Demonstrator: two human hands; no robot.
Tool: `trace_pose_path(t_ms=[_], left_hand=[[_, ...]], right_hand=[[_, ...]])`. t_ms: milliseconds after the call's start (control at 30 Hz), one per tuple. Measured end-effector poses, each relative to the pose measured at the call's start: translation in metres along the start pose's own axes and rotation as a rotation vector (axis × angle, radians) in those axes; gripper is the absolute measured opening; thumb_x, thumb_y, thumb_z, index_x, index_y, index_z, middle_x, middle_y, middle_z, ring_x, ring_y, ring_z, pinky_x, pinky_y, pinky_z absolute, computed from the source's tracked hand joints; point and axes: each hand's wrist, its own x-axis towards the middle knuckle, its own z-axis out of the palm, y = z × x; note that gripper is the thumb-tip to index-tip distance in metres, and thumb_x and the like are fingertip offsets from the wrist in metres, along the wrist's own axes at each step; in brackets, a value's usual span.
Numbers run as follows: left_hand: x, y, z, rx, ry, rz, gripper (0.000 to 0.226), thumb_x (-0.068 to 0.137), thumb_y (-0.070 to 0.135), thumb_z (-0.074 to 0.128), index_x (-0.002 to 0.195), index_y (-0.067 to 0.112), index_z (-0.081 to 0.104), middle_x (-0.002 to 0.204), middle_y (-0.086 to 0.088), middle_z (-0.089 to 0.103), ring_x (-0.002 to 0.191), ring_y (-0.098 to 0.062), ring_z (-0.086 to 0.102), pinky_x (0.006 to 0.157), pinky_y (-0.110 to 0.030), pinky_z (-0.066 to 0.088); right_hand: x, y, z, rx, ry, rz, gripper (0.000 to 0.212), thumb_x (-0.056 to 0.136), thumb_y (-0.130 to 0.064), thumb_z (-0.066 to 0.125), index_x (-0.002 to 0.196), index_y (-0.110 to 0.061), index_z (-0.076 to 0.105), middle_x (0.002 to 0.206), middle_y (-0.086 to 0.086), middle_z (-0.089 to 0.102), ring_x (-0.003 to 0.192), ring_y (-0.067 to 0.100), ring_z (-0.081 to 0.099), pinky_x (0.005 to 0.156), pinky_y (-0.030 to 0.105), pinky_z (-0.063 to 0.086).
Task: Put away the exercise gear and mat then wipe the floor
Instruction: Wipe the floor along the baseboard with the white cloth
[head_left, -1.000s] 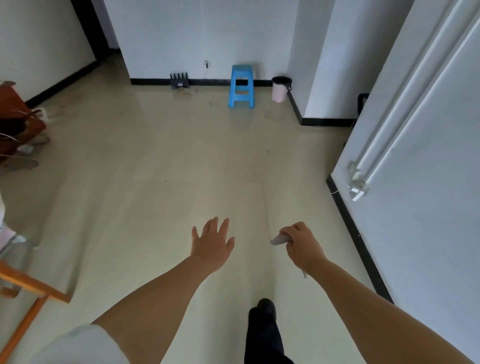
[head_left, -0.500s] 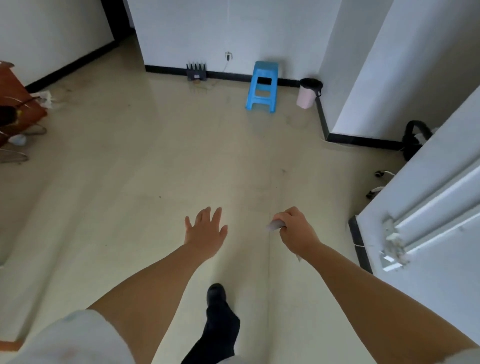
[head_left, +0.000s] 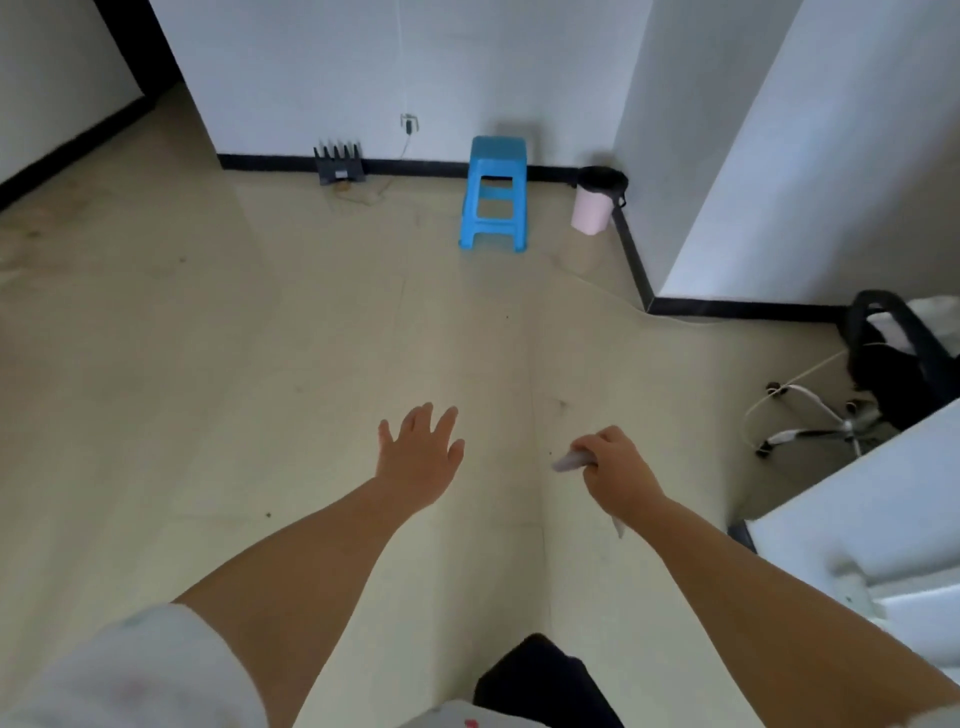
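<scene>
Pale cloth (head_left: 567, 460) (blurred) is gripped in the right hand (head_left: 618, 470); the left hand (head_left: 421, 454) is held spread above the floor (head_left: 208, 364).

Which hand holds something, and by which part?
The right hand grips a small pale object around its middle; what it is cannot be told. The left hand holds nothing.

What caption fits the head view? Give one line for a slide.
Right hand gripping a pale cloth, left hand open, above beige floor facing a blue stool.
</scene>
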Motion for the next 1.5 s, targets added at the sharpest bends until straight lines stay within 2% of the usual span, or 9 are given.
trace_pose_path(t_ms=[100,233,467,567,800,1033,1267,1500], left_hand=[[0.085,0.003,-0.003,0.007,-0.029,0.031,0.051,0.101,0.042,0.021,0.150,0.030,0.012,0.158,-0.005,0.014,0.146,-0.019,0.012,0.115,-0.052,0.010],[0.208,0.003,-0.008,-0.004,-0.054,-0.014,0.051,0.101,0.041,0.022,0.150,0.029,0.013,0.157,-0.006,0.015,0.145,-0.020,0.013,0.115,-0.054,0.011],[0.391,0.007,-0.057,-0.016,-0.034,-0.058,0.052,0.101,0.041,0.022,0.151,0.027,0.012,0.157,-0.006,0.016,0.145,-0.020,0.016,0.115,-0.053,0.013],[0.463,0.001,-0.071,-0.062,-0.058,-0.094,0.053,0.102,0.041,0.021,0.151,0.026,0.011,0.158,-0.007,0.014,0.146,-0.021,0.013,0.116,-0.053,0.011],[0.648,-0.031,-0.093,-0.087,-0.076,-0.111,0.053,0.101,0.042,0.021,0.151,0.026,0.011,0.158,-0.007,0.014,0.145,-0.022,0.014,0.116,-0.054,0.010],[0.842,-0.056,-0.161,-0.044,-0.090,-0.032,0.054,0.101,0.041,0.021,0.151,0.025,0.010,0.158,-0.008,0.013,0.146,-0.022,0.012,0.116,-0.054,0.009],[0.990,-0.037,-0.170,-0.050,-0.169,0.077,0.054,0.101,0.042,0.021,0.151,0.025,0.009,0.158,-0.008,0.013,0.146,-0.022,0.011,0.116,-0.054,0.008],[1.166,-0.048,-0.193,-0.084,-0.178,-0.067,0.054,0.101,0.042,0.023,0.151,0.025,0.011,0.158,-0.008,0.015,0.145,-0.023,0.014,0.116,-0.054,0.009]], right_hand=[[0.084,0.011,-0.008,0.002,0.001,0.013,0.037,0.085,0.004,0.045,0.113,-0.008,0.065,0.116,0.010,0.053,0.106,0.025,0.053,0.088,0.034,0.047],[0.207,0.028,-0.023,0.020,0.020,0.004,0.038,0.085,0.004,0.045,0.114,-0.009,0.065,0.115,0.009,0.053,0.104,0.024,0.054,0.088,0.031,0.046],[0.400,0.030,-0.071,0.009,-0.028,-0.009,0.036,0.087,0.003,0.044,0.114,-0.008,0.065,0.117,0.009,0.053,0.108,0.025,0.054,0.090,0.038,0.048],[0.474,0.025,-0.079,0.001,-0.044,-0.036,0.036,0.087,0.004,0.044,0.113,-0.008,0.065,0.116,0.009,0.053,0.107,0.024,0.054,0.088,0.036,0.048],[0.667,0.015,-0.084,0.011,-0.029,-0.033,0.035,0.085,0.002,0.046,0.112,-0.010,0.065,0.115,0.009,0.053,0.107,0.025,0.054,0.089,0.042,0.049],[0.834,0.000,-0.117,0.068,0.053,0.058,0.036,0.083,0.005,0.047,0.110,-0.009,0.066,0.109,0.006,0.053,0.103,0.023,0.054,0.090,0.036,0.047],[0.984,0.020,-0.131,0.048,0.003,0.132,0.034,0.085,0.001,0.048,0.113,-0.009,0.065,0.113,0.008,0.052,0.100,0.024,0.056,0.087,0.036,0.049],[1.173,0.031,-0.159,0.048,-0.041,0.042,0.030,0.086,0.000,0.049,0.110,-0.009,0.065,0.111,0.009,0.053,0.098,0.024,0.058,0.089,0.040,0.050]])
